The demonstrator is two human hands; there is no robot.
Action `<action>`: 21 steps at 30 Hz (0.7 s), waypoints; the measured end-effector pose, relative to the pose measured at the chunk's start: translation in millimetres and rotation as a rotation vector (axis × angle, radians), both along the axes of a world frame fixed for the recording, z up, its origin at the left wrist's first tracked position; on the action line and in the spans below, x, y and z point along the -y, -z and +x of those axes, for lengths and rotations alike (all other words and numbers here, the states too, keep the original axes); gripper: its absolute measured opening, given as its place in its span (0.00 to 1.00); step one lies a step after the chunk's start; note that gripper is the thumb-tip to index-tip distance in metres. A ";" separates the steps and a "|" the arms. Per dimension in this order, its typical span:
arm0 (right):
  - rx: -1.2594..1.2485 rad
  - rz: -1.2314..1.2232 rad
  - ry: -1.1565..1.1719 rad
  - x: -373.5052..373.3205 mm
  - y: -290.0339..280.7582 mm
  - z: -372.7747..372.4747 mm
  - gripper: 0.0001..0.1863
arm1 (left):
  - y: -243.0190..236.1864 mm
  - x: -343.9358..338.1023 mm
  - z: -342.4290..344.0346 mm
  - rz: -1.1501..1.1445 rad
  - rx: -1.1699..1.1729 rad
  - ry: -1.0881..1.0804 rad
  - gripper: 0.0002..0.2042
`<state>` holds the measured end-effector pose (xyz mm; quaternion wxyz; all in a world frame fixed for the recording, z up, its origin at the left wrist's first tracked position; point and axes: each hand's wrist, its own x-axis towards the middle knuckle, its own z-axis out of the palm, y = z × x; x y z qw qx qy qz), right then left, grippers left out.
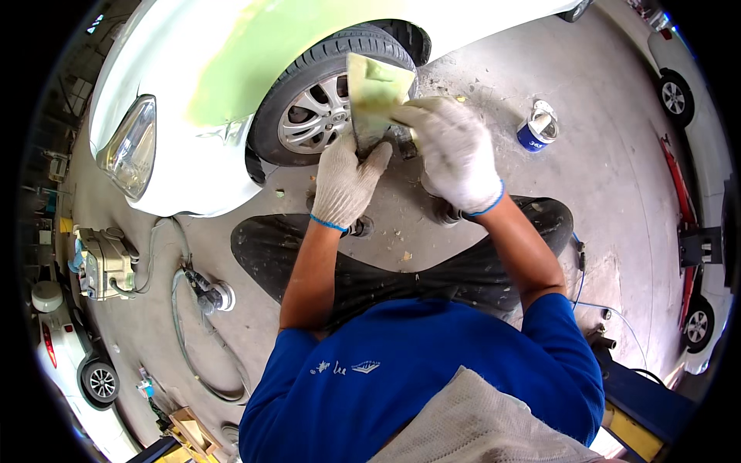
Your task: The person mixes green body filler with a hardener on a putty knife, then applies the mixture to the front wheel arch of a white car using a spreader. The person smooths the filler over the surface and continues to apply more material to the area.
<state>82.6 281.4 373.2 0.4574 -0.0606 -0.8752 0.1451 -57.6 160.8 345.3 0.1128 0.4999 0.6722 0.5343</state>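
My left hand (349, 184), in a white knit glove with a blue cuff, grips the lower end of a flat putty board (378, 83). Yellow-green putty is smeared over the board, which is held up in front of the car's front wheel (320, 116). My right hand (457, 154), gloved the same way and blurred, is closed at the board's right edge. Whatever its fingers hold is mostly hidden. Beyond both hands, the white car's fender (239, 69) carries a wide yellow-green patch above the wheel arch.
On the floor to the right stands an open blue-and-white can (536, 133). At left lie a round sander (216, 297) with a curling hose (179, 332) and a boxy machine (104, 262). A thin blue air hose (617, 312) runs at right. Other cars stand at both sides.
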 end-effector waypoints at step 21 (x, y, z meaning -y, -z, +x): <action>-0.150 0.035 0.157 -41.6 -11.2 1.5 0.19 | -23.9 4.5 6.4 -0.204 0.112 0.048 0.13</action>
